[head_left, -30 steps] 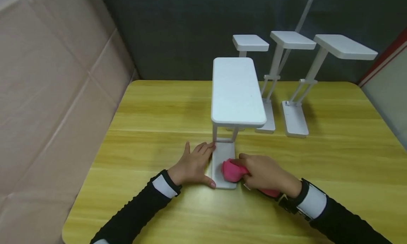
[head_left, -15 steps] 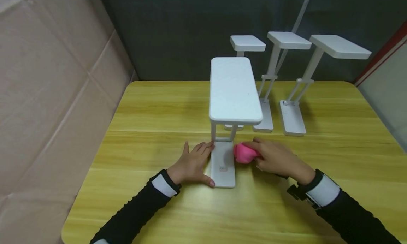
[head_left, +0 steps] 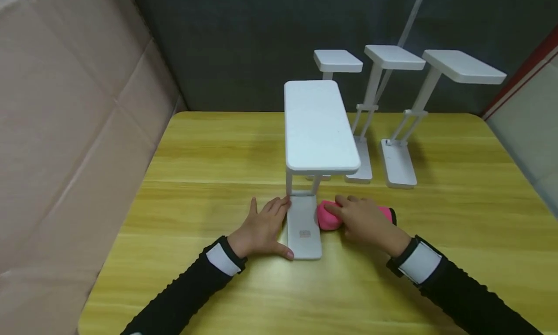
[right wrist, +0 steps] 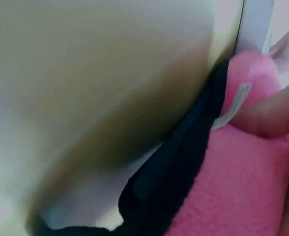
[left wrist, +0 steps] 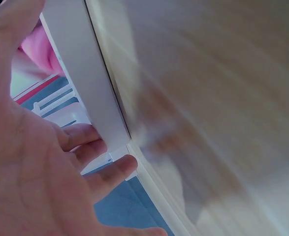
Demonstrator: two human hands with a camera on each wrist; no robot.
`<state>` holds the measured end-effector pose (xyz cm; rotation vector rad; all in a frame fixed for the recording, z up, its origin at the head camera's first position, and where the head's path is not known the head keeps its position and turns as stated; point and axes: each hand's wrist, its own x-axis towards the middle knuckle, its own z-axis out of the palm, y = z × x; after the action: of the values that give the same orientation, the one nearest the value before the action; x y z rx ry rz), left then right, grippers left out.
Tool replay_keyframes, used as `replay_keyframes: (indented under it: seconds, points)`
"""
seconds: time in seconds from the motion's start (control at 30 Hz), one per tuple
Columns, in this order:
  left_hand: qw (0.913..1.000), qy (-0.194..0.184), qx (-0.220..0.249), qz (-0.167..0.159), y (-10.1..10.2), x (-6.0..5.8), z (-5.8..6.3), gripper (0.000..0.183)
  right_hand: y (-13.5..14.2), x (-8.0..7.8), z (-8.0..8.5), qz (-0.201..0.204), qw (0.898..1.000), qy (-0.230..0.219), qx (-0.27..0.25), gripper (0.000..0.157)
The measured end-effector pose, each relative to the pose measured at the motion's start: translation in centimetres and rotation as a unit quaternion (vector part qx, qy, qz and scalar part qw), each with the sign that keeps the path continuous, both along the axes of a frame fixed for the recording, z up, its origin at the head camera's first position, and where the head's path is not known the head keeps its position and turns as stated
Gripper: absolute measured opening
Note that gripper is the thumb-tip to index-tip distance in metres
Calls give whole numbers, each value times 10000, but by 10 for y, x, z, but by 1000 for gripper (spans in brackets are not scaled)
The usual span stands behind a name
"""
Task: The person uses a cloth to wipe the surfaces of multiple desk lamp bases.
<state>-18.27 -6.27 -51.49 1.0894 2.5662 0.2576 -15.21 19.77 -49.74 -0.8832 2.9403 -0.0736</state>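
Note:
A white folding desk lamp [head_left: 320, 126] stands in the middle of the table, its flat head raised over a rectangular base [head_left: 303, 216] with a small printed label. Along the base's left side lies my left hand [head_left: 261, 231], fingers spread, with fingertips and thumb touching the edge; the left wrist view shows these fingers at the base's side [left wrist: 85, 64]. My right hand [head_left: 368, 226] grips a pink cloth [head_left: 328, 216] bunched against the base's right edge. Black trim and a small white tag show on the cloth [right wrist: 233, 177] in the right wrist view.
Behind, three similar white lamps stand: one partly hidden by the front lamp's head [head_left: 337, 61], a middle one [head_left: 394, 57] and a right one [head_left: 464, 66]. The wooden table [head_left: 226, 151] meets a dark panel [head_left: 244, 44] at the back and a beige padded surface [head_left: 74, 146] on the left.
The right hand has moved the pink cloth from the top of the base to its right edge, uncovering the label. The left hand stays at the base's left side.

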Motion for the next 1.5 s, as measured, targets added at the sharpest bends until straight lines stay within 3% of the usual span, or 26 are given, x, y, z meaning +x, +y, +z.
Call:
replay_keyframes:
  seconds: [0.27, 0.4, 0.53, 0.6, 0.73, 0.83, 0.97, 1.27, 1.4, 1.5]
  points:
    - [9999, 37, -146, -9, -1, -5, 3, 121, 3, 28, 7, 998, 9950, -78, -43, 63]
    - [9999, -26, -154, 5, -1, -7, 3, 121, 2, 42, 11, 1247, 9898, -535, -431, 66]
    - [9999, -7, -118, -20, -2, -10, 2, 120, -12, 54, 17, 1611, 9772, -968, -985, 65]
    - [9999, 49, -109, 6, -2, -11, 2, 119, -27, 58, 19, 1817, 9736, -877, -1065, 60]
    - [9997, 153, -149, 92, -3, -14, 3, 119, -62, 59, 12, 2029, 9773, -105, -607, 49]
    - [9999, 87, -96, 76, -2, -15, 3, 119, -76, 61, 5, 1915, 9808, 327, -185, 42]
    - [9999, -44, 43, 84, 2, -13, 2, 118, -73, 68, 3, 1586, 9865, 407, 31, 37]
    - [9998, -152, -12, 87, 6, -17, 5, 120, -30, 76, 10, 753, 9971, -99, 48, 44]
    - [9998, -159, -120, 15, 7, -17, 8, 119, -6, 75, 14, 338, 9994, -16, 64, 46]
    - [9993, 57, -220, -281, 11, -13, 11, 114, 13, 74, 18, -31, 9998, 204, -7, 48]
